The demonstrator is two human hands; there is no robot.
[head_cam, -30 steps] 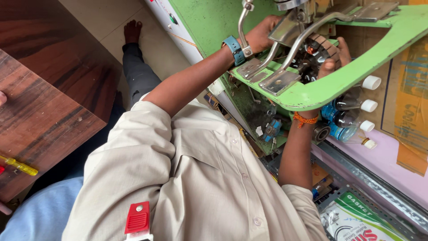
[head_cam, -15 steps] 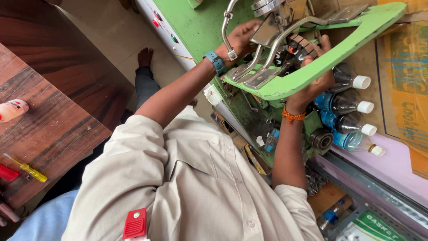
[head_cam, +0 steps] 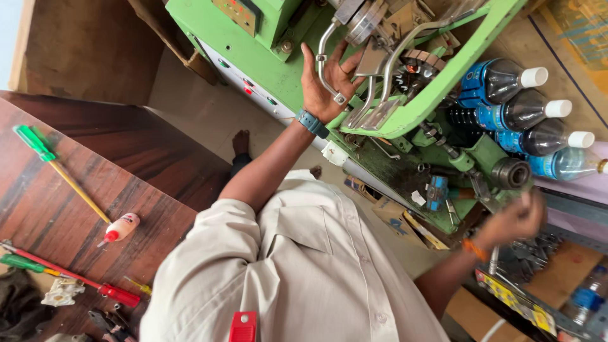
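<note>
— So, what is lying over at nine o'clock?

— On the wooden table (head_cam: 57, 209), a green-handled screwdriver (head_cam: 35, 142) is lying at an angle, a small glue bottle with a red tip (head_cam: 120, 228) is resting just below it, and a red-handled screwdriver (head_cam: 117, 293) is sitting down toward seven o'clock.

— And the hands?

— The left hand (head_cam: 329, 82), the one wearing a blue wristwatch (head_cam: 311, 123), is reaching up toward twelve o'clock. Its fingers are spreading wide, palm showing, and it is lying against a bent metal lever (head_cam: 322, 54) on the green machine (head_cam: 266, 69) without closing around it.

— What is sitting beside that lever?

— Two flat metal arms (head_cam: 380, 111) are hanging just to its right, inside the curved green frame (head_cam: 443, 82).

— And further right?

— Dark bottles with white caps (head_cam: 513, 79) are lying stacked at two o'clock. The right hand (head_cam: 516, 218), with an orange thread at the wrist, is hovering at four o'clock above a tray of small metal parts (head_cam: 535, 263). It is blurring badly; the fingers are looking curled, but I cannot tell whether they are holding anything.
</note>
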